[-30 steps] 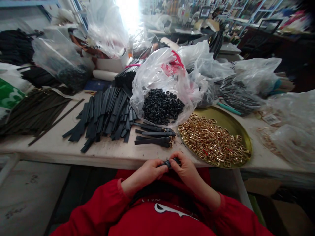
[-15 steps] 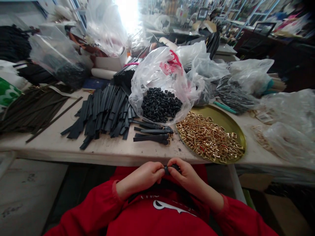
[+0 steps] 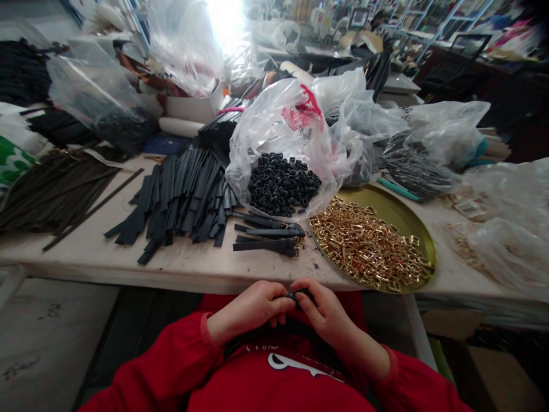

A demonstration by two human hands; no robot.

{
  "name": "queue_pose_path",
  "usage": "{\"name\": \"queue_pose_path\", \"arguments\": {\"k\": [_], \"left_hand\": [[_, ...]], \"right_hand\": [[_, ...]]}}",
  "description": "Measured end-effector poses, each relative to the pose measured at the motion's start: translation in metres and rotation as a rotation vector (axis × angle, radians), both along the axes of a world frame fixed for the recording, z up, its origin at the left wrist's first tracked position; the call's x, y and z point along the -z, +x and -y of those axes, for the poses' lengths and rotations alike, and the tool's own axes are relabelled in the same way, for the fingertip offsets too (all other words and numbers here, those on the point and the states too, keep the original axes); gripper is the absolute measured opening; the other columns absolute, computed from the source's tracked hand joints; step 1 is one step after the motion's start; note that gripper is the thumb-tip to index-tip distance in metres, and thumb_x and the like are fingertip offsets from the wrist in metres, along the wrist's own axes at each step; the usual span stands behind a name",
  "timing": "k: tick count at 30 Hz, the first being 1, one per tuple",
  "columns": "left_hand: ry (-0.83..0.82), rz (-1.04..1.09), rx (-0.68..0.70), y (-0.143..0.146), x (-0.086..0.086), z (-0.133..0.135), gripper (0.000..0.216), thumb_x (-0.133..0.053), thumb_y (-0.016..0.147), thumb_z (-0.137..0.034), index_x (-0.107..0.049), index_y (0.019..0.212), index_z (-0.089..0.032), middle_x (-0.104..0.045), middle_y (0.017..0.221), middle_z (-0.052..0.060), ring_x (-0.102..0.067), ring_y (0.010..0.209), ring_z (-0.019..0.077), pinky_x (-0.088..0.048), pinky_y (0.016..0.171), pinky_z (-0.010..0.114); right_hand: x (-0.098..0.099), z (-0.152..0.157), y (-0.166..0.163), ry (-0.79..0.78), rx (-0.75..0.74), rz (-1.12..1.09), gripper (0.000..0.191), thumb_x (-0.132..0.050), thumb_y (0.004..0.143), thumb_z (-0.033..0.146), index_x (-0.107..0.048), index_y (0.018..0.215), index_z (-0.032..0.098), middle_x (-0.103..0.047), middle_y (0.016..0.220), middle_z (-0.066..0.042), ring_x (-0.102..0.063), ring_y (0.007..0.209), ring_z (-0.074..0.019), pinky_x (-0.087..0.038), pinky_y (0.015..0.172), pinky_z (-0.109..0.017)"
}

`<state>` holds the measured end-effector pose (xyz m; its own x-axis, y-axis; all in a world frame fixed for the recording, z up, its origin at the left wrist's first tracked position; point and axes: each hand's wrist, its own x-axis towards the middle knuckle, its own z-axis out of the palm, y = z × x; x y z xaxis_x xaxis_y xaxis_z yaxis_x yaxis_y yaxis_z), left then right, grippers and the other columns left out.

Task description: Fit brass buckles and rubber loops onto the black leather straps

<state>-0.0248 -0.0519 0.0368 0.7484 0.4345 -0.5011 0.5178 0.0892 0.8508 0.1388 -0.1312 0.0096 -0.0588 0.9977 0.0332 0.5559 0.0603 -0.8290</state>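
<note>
Close to my lap, just below the table edge, my left hand (image 3: pixel 259 306) and my right hand (image 3: pixel 323 309) meet. Both are closed, pinching a small black strap piece (image 3: pixel 293 296) between thumbs and fingers; most of it is covered. On the table in front lie a few black straps with gold buckles (image 3: pixel 268 245). Left of these is a heap of cut black straps (image 3: pixel 180 197). Behind, an open clear plastic bag (image 3: pixel 268 123) holds many small black loops (image 3: pixel 283 183). A round gold tray (image 3: pixel 430 246) at the right carries a pile of gold buckles (image 3: pixel 373 243).
Long dark strips (image 3: pixel 64 194) cover the table's left end. Plastic bags (image 3: pixel 506 240) with small parts lie at the far right, and a teal-handled tool (image 3: pixel 398 190) rests behind the tray. More bags and a white box (image 3: pixel 193 107) crowd the back.
The view has shifted slightly, so the tray sits a little farther right. My fingers have changed position a little on the black strap piece, still pinched between both hands.
</note>
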Motion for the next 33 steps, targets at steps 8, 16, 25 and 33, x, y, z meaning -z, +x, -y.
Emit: {"name": "queue_pose_path", "arguments": {"k": [8,16,25,33], "left_hand": [[0.111,-0.001,-0.002,0.005,0.0,-0.004,0.025,-0.04,0.081,-0.03,-0.058,0.07,-0.016,-0.061,0.061,0.0,-0.056,0.053,0.0117,-0.04,0.051,0.02],[0.038,0.057,0.068,-0.001,-0.01,-0.021,0.031,-0.041,0.083,-0.038,-0.063,0.079,-0.017,-0.064,0.07,0.001,-0.057,0.065,0.0138,-0.04,0.059,0.022],[-0.307,0.106,-0.012,-0.003,-0.007,-0.026,0.034,-0.049,0.08,-0.047,-0.059,0.072,-0.015,-0.058,0.065,-0.001,-0.051,0.056,0.0101,-0.036,0.05,0.019],[-0.174,0.128,-0.009,-0.001,0.004,-0.027,0.037,-0.044,0.082,-0.048,-0.059,0.074,-0.015,-0.057,0.063,-0.001,-0.052,0.056,0.0103,-0.037,0.05,0.019]], "right_hand": [[0.005,-0.007,0.001,0.1,-0.046,0.098,0.018,-0.04,0.087,0.024,-0.053,0.1,0.02,-0.066,0.091,-0.008,-0.061,0.083,-0.0192,-0.048,0.073,-0.032],[0.004,-0.007,0.005,0.067,0.028,-0.096,0.02,-0.041,0.087,0.028,-0.054,0.101,0.022,-0.064,0.089,-0.007,-0.059,0.082,-0.0187,-0.047,0.072,-0.031],[-0.01,-0.015,0.001,-0.281,0.061,-0.567,0.028,-0.042,0.086,0.045,-0.052,0.097,0.021,-0.05,0.068,0.002,-0.047,0.057,-0.011,-0.038,0.051,-0.022],[-0.004,-0.015,0.0,-0.125,0.057,-0.302,0.026,-0.036,0.089,0.037,-0.051,0.101,0.02,-0.058,0.08,-0.003,-0.054,0.071,-0.015,-0.044,0.064,-0.026]]}}
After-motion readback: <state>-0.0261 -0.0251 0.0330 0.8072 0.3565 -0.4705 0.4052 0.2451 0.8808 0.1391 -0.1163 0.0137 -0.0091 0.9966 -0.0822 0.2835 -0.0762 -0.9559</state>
